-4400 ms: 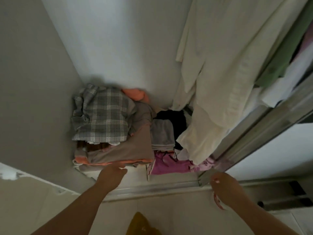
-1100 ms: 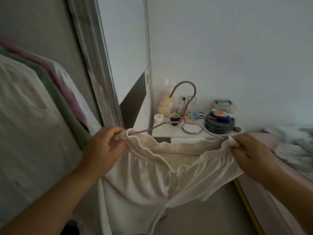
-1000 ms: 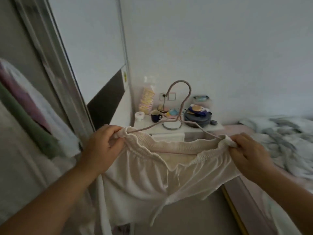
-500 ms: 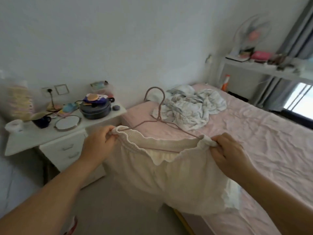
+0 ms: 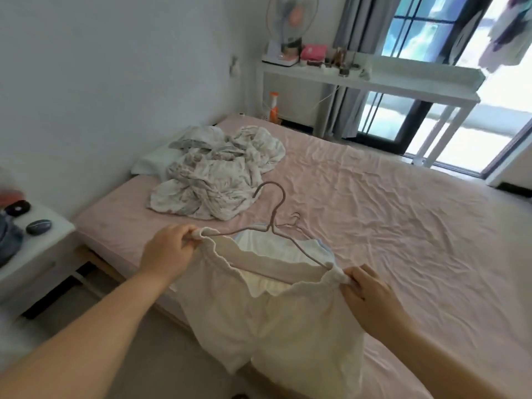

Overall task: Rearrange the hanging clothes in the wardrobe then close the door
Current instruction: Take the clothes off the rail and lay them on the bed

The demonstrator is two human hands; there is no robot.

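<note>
Two bare hands are counted, the left hand (image 5: 167, 251) and the right hand (image 5: 371, 300). One pair of cream elastic-waisted shorts (image 5: 267, 312) is seen at lower centre, on one pinkish wire hanger (image 5: 273, 223). One pink-sheeted bed (image 5: 403, 226) is counted, with one crumpled white patterned blanket (image 5: 213, 180) at centre left. One white standing fan (image 5: 290, 21) is noted at the top.

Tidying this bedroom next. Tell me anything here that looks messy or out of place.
A crumpled blanket lies in a heap on the pink bed near the wall. A second garment on a hanger lies on the bed just beyond the cream shorts held in both hands.
</note>
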